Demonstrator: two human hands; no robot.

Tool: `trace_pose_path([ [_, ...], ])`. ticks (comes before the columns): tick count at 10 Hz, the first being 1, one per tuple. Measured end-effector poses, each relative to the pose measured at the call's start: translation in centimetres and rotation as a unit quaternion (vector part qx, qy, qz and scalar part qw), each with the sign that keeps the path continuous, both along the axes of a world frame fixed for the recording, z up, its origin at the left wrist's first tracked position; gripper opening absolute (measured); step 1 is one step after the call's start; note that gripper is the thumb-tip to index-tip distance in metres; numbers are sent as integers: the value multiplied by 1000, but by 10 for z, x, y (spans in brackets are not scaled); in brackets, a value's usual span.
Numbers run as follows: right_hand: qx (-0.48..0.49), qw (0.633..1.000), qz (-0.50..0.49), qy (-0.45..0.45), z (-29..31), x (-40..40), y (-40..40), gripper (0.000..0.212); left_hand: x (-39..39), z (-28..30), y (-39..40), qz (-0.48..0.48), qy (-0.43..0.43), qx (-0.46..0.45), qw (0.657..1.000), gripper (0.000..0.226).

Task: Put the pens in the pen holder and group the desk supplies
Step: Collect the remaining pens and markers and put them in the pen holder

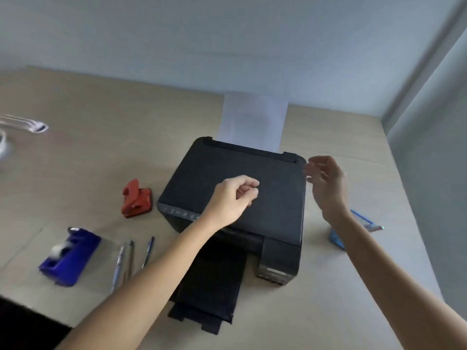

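Three pens lie side by side on the desk at the lower left: two silver pens [123, 262] close together and a blue pen [148, 251] to their right. A blue tape dispenser [72, 256] sits left of them, and a red hole punch [136, 199] lies further back. A blue pen [367, 221] and a blue object [336, 239], partly hidden by my right forearm, lie right of the printer. My left hand [233, 197] hovers over the printer lid with fingers curled and nothing in it. My right hand [328, 184] is at the lid's right edge, fingers apart and holding nothing.
A black printer [235, 198] fills the desk's middle, with white paper [254, 120] standing in its rear feed and its output tray [209, 286] extended toward me. White cables [27, 125] lie at the far left. Walls close the back and right sides.
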State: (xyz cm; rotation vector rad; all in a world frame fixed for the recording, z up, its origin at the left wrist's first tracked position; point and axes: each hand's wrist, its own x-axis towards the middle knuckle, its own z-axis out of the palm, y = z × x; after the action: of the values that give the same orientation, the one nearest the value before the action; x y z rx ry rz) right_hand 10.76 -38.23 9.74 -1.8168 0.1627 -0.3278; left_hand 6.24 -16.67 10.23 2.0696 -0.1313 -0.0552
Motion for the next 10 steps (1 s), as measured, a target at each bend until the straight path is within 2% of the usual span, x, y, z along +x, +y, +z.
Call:
trace_pose_path([
  [1,-6,998,67,-11,14,-8,71,19,-35,-40,84,95,39,1,995,11],
  [2,-28,990,140,-8,16,-25,141,16,-71,-96,168,229,113,106,961,12],
  [3,-69,973,219,3,1,-45,211,14,-100,-141,239,318,191,170,913,10],
  [4,-126,945,300,30,-29,-62,256,11,-111,-170,265,303,258,233,887,22],
  [6,-282,855,387,200,-115,-78,328,14,-112,-199,292,231,300,313,871,30],
  [7,-327,823,376,273,-143,-82,351,24,-104,-207,302,267,310,247,878,26],
  [8,-346,813,348,315,-164,-80,371,16,-94,-208,306,290,296,162,896,21],
  [9,-409,786,338,318,-185,-79,385,31,-88,-205,302,267,292,145,907,24],
  [10,-421,764,329,361,-188,-74,390,35,-90,-213,295,231,293,139,917,33],
])
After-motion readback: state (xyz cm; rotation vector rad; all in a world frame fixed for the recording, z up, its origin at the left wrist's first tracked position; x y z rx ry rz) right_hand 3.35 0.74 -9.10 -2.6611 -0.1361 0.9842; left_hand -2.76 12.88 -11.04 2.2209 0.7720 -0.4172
